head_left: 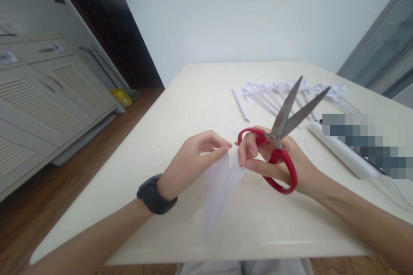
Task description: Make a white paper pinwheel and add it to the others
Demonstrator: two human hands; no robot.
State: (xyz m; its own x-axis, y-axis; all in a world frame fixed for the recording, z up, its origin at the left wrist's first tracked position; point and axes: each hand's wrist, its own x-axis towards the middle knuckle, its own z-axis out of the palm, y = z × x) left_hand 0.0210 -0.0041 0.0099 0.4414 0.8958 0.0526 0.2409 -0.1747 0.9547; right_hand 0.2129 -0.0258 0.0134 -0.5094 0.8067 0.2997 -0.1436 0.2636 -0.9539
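The right hand point(277, 161) grips the red scissors point(280, 142), blades parted and tipped up — clear of the paper point(219, 184). Both hands' fingers pinch its top edge, the left hand point(190, 163) steadying it above the counter point(193, 94).

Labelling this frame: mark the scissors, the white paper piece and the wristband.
scissors point(280, 142): head view, on the pivot screw.
white paper piece point(217, 189): head view, on its middle.
wristband point(154, 195): head view, on the black band's top.

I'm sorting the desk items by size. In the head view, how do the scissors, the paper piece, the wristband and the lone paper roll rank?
Largest to smallest, as they look:
1. scissors
2. paper piece, though nearness to the camera makes this unsure
3. lone paper roll, farther away
4. wristband
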